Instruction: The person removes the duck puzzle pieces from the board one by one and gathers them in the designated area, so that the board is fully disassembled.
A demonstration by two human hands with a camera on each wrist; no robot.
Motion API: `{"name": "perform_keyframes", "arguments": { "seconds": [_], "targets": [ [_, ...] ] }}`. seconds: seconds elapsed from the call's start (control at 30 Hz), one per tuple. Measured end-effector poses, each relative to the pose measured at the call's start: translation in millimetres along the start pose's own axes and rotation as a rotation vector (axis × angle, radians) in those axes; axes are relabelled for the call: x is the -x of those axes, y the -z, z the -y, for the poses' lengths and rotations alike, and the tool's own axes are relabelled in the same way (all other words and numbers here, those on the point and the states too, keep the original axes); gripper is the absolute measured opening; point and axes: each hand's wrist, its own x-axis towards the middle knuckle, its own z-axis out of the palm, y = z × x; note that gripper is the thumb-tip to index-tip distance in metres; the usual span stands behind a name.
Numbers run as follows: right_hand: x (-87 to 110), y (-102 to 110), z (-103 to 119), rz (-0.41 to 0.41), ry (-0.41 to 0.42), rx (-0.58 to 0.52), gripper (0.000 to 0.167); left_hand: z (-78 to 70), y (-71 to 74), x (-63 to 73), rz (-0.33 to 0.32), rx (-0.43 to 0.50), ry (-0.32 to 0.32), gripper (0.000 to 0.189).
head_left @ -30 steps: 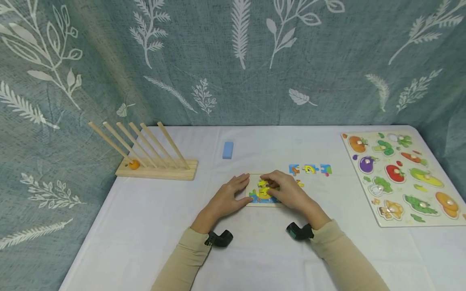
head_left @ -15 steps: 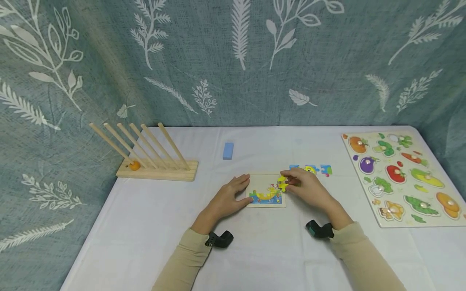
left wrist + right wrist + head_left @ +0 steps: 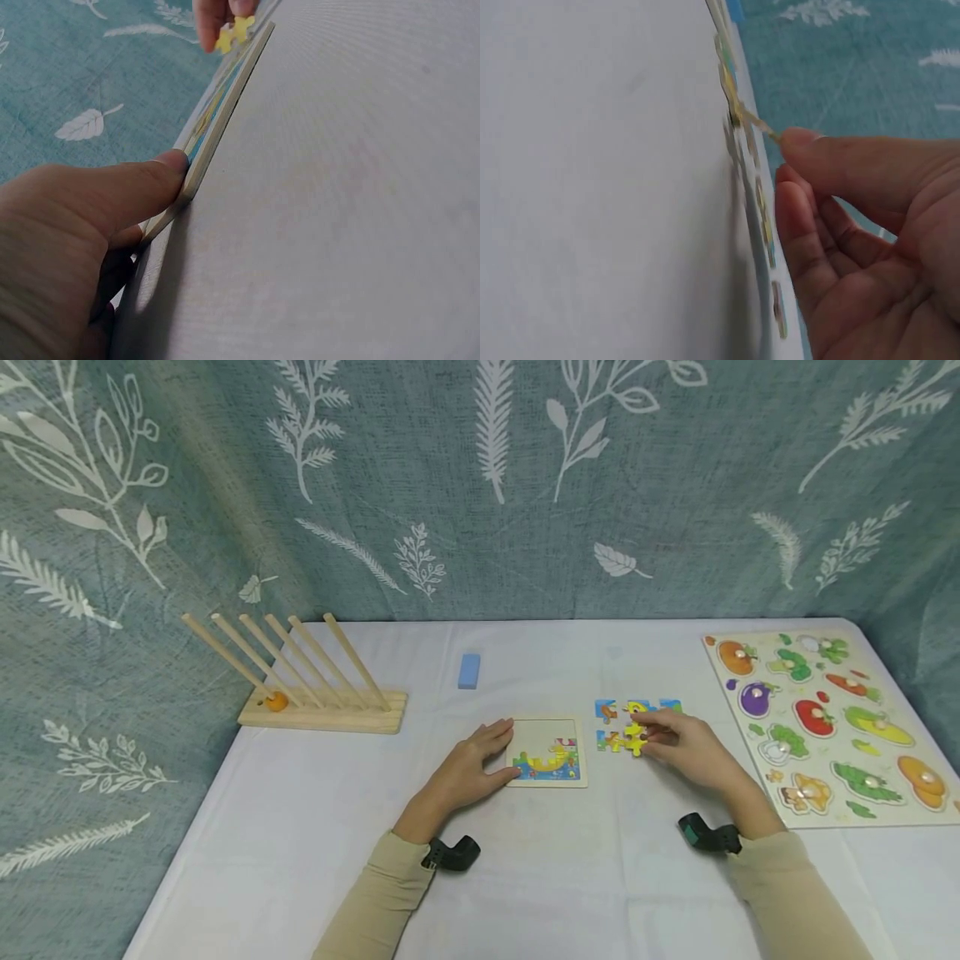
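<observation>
A shallow jigsaw puzzle board (image 3: 543,735) lies on the table, its lower part filled with blue and yellow pieces (image 3: 550,768). My left hand (image 3: 474,766) rests along the board's left side, fingers fairly straight; in the left wrist view its thumb (image 3: 142,187) presses on the rim. To the right of the board, my right hand (image 3: 690,747) pinches a yellow puzzle piece (image 3: 636,741) between thumb and fingertips. The right wrist view shows this piece tilted close to the row of loose pieces (image 3: 765,217). More loose puzzle pieces (image 3: 606,710) lie around it, partly behind the hand.
A wooden stand (image 3: 322,717) with several upright pegs and one orange bead (image 3: 277,701) is at the back left. A blue block (image 3: 468,671) lies behind the board. On the right lies a vegetable peg puzzle (image 3: 832,735). A patterned curtain (image 3: 525,543) hangs behind the white table.
My right hand has carried the yellow piece from over the board rightward to the loose pieces. More of the board is now uncovered. My left hand has stayed in place.
</observation>
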Motion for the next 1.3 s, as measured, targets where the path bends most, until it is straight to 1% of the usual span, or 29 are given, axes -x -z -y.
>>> {"name": "perform_keyframes", "arguments": {
  "seconds": [0.2,0.4,0.5,0.67,0.77,1.03,1.17,1.3],
  "targets": [
    [5.2,3.3,-8.7,-0.006,0.021,0.02,0.041,-0.7,-0.4,-0.3,0.001,0.009,0.001,0.064],
    [6.0,3.4,-10.8,-0.031,0.056,0.09,0.039,-0.6,-0.8,-0.5,-0.001,0.01,0.002,0.064],
    [6.1,3.8,-9.8,-0.03,0.046,0.119,0.039,-0.6,-0.8,-0.6,-0.004,0.003,0.002,0.064],
    [6.5,3.4,-8.9,-0.019,0.034,0.129,0.038,-0.9,-0.5,-0.3,-0.005,0.002,0.002,0.064],
    [6.4,2.8,-9.8,-0.014,0.031,0.121,0.039,-1.0,-0.1,0.2,-0.002,0.008,0.007,0.064],
    [5.5,3.1,-10.7,-0.037,0.037,0.106,0.041,-0.9,0.4,0.8,0.003,0.01,0.022,0.064],
    [4.9,3.9,-8.2,-0.035,0.018,0.077,0.042,-0.6,0.2,0.4,0.005,0.007,0.022,0.064],
    [3.8,0.7,-4.3,-0.032,0.027,0.036,0.043,-1.0,0.9,0.3,0.007,0.005,0.022,0.064]
  ]
}}
